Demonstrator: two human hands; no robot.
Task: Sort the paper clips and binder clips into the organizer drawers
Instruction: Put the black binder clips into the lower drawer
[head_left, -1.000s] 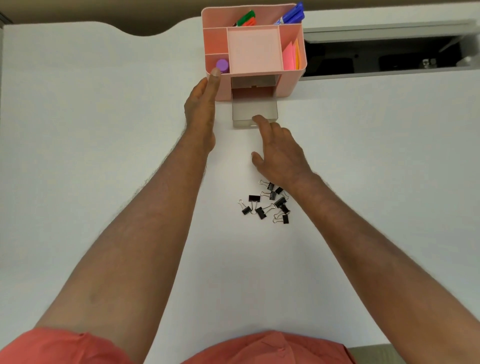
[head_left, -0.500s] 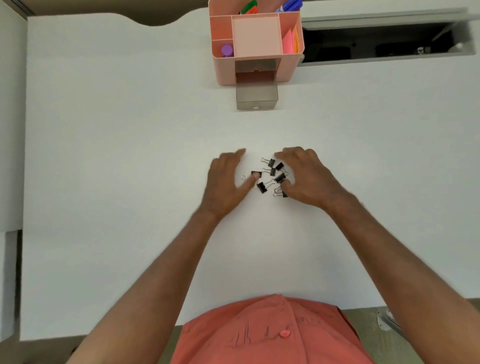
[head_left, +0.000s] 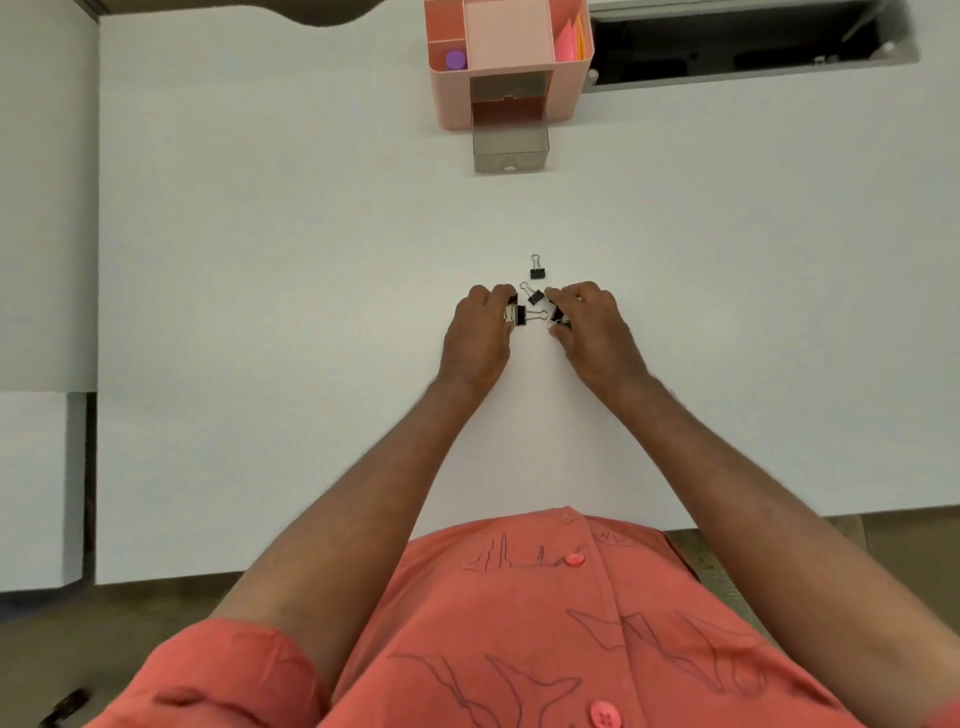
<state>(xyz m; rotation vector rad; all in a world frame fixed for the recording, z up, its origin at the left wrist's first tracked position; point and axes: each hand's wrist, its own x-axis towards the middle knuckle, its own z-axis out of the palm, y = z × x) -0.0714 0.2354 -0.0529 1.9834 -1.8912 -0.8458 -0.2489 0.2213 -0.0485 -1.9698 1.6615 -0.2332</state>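
Note:
Several small black binder clips lie in the middle of the white table. One binder clip (head_left: 537, 270) sits alone, just beyond my hands, and another clip (head_left: 534, 296) lies between my fingertips. My left hand (head_left: 479, 335) curls its fingers and thumb around a clip (head_left: 520, 315). My right hand (head_left: 593, 328) pinches clips (head_left: 558, 315) between thumb and fingers. The pink organizer (head_left: 452, 104) stands at the far edge. Its lower grey translucent drawer (head_left: 510, 150) is pulled out and looks empty. No paper clips are visible.
The organizer's top compartments hold a purple cap (head_left: 455, 60) and pink and orange sticky notes (head_left: 571, 39). A dark open recess (head_left: 737, 47) runs along the back right. A gap separates a lower white surface (head_left: 36, 493) on the left from the table.
Both hands have closed in on the clip pile from either side, and their fingers now curl around clips. One clip now lies apart beyond the fingertips. The camera view has shifted back.

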